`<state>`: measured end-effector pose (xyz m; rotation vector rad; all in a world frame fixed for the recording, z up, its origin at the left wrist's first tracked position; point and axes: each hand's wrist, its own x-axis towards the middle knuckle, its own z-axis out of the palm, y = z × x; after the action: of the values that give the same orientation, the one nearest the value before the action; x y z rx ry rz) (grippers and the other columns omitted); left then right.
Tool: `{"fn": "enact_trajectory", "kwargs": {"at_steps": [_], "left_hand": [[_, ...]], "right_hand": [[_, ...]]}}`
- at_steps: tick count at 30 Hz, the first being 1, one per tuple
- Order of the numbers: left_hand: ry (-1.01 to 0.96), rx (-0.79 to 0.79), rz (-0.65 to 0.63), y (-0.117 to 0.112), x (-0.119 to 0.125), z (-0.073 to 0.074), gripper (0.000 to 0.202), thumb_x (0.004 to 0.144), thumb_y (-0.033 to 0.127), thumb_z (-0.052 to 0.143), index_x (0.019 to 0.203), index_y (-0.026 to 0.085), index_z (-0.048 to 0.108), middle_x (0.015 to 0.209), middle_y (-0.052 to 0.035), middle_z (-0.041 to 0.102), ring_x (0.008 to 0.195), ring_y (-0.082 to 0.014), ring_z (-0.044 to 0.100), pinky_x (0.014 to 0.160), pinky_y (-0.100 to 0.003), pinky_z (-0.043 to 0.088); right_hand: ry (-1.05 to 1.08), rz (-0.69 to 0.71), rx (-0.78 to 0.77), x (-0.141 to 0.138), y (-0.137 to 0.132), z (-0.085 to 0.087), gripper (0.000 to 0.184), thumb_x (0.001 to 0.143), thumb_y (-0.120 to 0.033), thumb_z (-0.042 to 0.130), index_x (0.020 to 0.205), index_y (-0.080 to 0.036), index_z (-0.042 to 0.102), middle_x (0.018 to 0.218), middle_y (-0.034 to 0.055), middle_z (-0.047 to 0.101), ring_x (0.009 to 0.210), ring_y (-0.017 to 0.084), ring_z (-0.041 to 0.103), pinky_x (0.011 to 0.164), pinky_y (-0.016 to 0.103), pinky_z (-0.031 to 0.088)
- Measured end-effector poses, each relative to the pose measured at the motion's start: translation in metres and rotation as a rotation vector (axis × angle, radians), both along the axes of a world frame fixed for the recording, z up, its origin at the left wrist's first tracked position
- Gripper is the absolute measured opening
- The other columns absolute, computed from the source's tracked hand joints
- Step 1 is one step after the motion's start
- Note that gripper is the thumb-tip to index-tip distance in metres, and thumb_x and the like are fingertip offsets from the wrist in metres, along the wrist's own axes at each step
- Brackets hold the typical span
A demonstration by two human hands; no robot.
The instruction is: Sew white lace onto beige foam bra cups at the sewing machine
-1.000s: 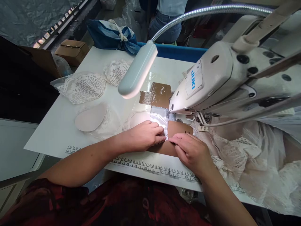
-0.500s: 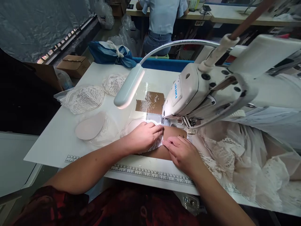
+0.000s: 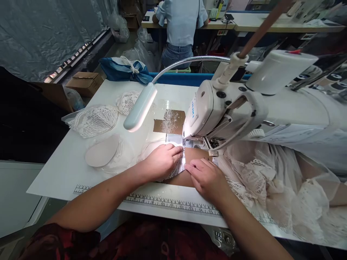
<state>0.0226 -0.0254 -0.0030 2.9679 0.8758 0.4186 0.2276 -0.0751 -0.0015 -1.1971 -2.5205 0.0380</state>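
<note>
My left hand (image 3: pixel 165 160) presses on a white lace piece (image 3: pixel 151 148), its fingers closed together close to the needle of the sewing machine (image 3: pixel 202 108). Just to the right, my right hand (image 3: pixel 206 177) pinches the lace's edge, fingertips on the near side of the needle. Both hands are closed on this cloth. Brown tape or card (image 3: pixel 180 179) covers the machine bed under the lace, and more brown tape (image 3: pixel 170 124) lies behind the needle. The fabric between my fingertips is partly hidden by them.
Lace cups (image 3: pixel 93 121) and a smooth beige cup (image 3: pixel 102 153) lie on the left of the white table (image 3: pixel 54 177). Sheer lace fabric (image 3: pixel 271 180) is heaped at right. A lamp (image 3: pixel 139 108) hangs over the table. Another person (image 3: pixel 180 29) sits beyond.
The camera view has shifted, so the machine appears further left and more of it shows on the right. Both hands stay on the lace by the needle with almost the same grip.
</note>
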Motion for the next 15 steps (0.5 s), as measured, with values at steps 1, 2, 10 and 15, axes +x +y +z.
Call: {"fn": "enact_trajectory", "kwargs": {"at_steps": [1,2,10,15], "left_hand": [[-0.001,-0.010,-0.005,0.000,-0.001,0.001,0.035,0.089,0.015,0.043,0.117,0.005,0.062,0.124,-0.0165,0.060,0.087,-0.0232,0.056,0.073,-0.037,0.051],[-0.002,-0.020,-0.009,0.001,-0.001,0.002,0.036,0.089,0.015,0.044,0.119,0.004,0.061,0.125,-0.0167,0.060,0.089,-0.0235,0.057,0.074,-0.037,0.051],[0.066,-0.091,-0.033,0.014,-0.009,0.006,0.045,0.086,0.015,0.046,0.128,0.005,0.055,0.134,-0.0157,0.054,0.105,-0.0273,0.054,0.085,-0.039,0.049],[0.101,-0.069,-0.078,0.016,-0.011,0.007,0.043,0.086,0.013,0.045,0.128,0.007,0.054,0.132,-0.0165,0.055,0.109,-0.0273,0.053,0.086,-0.041,0.048]], "right_hand": [[0.003,-0.001,0.002,0.000,0.000,0.000,0.024,0.081,-0.004,0.048,0.088,-0.017,0.068,0.078,0.0041,0.062,0.072,0.017,0.045,0.067,0.028,0.033],[0.006,-0.005,0.005,-0.001,0.001,0.000,0.024,0.081,-0.004,0.048,0.087,-0.017,0.068,0.078,0.0042,0.062,0.072,0.017,0.045,0.067,0.028,0.033],[-0.005,-0.068,0.025,-0.004,0.006,-0.001,0.024,0.083,-0.006,0.048,0.089,-0.016,0.068,0.078,0.0047,0.063,0.073,0.018,0.047,0.067,0.029,0.034],[-0.038,-0.072,0.008,-0.004,0.007,-0.001,0.024,0.085,-0.008,0.046,0.090,-0.017,0.068,0.078,0.0052,0.061,0.074,0.018,0.046,0.066,0.030,0.034]]}}
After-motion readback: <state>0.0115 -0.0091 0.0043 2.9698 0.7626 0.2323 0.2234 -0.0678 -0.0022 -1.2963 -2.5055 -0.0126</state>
